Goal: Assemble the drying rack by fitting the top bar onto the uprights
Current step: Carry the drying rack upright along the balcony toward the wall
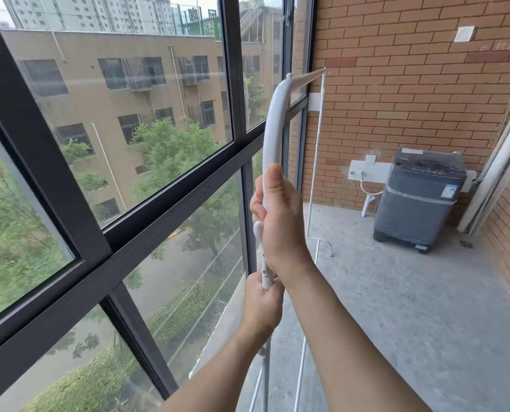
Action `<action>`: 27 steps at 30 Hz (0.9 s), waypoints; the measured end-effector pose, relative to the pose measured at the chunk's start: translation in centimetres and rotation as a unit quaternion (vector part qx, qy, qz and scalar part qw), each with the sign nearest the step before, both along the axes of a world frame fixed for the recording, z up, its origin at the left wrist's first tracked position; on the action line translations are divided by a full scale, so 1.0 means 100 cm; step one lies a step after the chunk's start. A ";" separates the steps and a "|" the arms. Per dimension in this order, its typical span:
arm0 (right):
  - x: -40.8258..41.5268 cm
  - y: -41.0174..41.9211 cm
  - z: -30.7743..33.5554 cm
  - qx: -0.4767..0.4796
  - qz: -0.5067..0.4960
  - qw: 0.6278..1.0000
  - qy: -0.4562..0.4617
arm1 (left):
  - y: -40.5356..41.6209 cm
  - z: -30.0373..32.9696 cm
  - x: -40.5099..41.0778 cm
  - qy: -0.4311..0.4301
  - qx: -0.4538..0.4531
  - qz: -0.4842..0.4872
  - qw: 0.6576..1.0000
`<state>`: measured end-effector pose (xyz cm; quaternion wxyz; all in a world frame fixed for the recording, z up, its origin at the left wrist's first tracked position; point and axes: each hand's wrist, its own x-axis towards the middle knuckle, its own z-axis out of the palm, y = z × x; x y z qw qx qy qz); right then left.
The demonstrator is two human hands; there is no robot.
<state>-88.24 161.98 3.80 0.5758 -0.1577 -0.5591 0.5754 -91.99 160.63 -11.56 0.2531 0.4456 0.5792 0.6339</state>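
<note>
Directly ahead of the person, the top bar (270, 138) rises from the right hand (280, 218), which is clenched round its down-turned end, then bends at the corner and runs away toward the far upright (316, 162) by the brick wall (411, 99). Just below, the left hand (261, 301) grips the head of the near upright (266, 278), whose long axis stands close to vertical. Seating the joint looks to turn on bringing the bar's end down in line with that upright; whether the far end is already seated I cannot tell.
</note>
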 end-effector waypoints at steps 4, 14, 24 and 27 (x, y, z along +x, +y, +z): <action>-0.001 -0.006 0.000 -0.007 -0.001 1.000 -0.009 | -0.002 -0.001 -0.002 0.004 0.006 -0.008 1.000; 0.006 -0.008 -0.002 -0.020 -0.016 1.000 0.007 | -0.002 -0.003 0.003 0.014 0.001 -0.025 1.000; 0.001 -0.005 -0.002 -0.005 -0.021 1.000 0.009 | -0.002 -0.002 -0.002 0.010 0.000 -0.018 1.000; 0.000 -0.004 -0.002 -0.012 -0.020 1.000 0.005 | -0.001 -0.002 -0.002 0.014 0.002 -0.019 1.000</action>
